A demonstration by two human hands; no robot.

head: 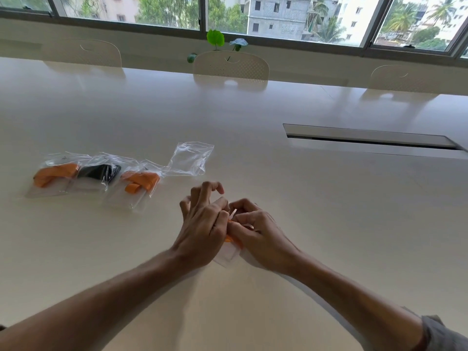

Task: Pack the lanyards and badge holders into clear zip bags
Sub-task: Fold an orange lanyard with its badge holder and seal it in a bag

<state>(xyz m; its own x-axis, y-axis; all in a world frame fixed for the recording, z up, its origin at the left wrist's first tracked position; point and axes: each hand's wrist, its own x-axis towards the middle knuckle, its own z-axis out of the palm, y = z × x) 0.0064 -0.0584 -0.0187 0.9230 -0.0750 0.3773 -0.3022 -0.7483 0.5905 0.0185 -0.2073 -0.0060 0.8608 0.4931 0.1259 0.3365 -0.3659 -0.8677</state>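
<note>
Three filled zip bags are seen lying in a row on the left of the bench: one with an orange lanyard, one with a black lanyard, and another with an orange lanyard, each with what appears to be a clear badge holder beneath. These three sets are judged done. Just beside them, toward the middle, an empty zip bag is left flat and unfilled.

Nearer the camera, a fourth set is being worked on. An orange lanyard and a clear badge holder are held between the two hands, mostly hidden by them. The left hand is closed on the set with thumb and forefinger, its other fingers lifted and spread; the right hand is curled and pinching the same bundle from the other side. Whether the lanyard is being folded or clipped cannot be told.

What is left, by this reading, is for this set to be gathered, slipped into the empty bag, and the bag sealed.
</note>
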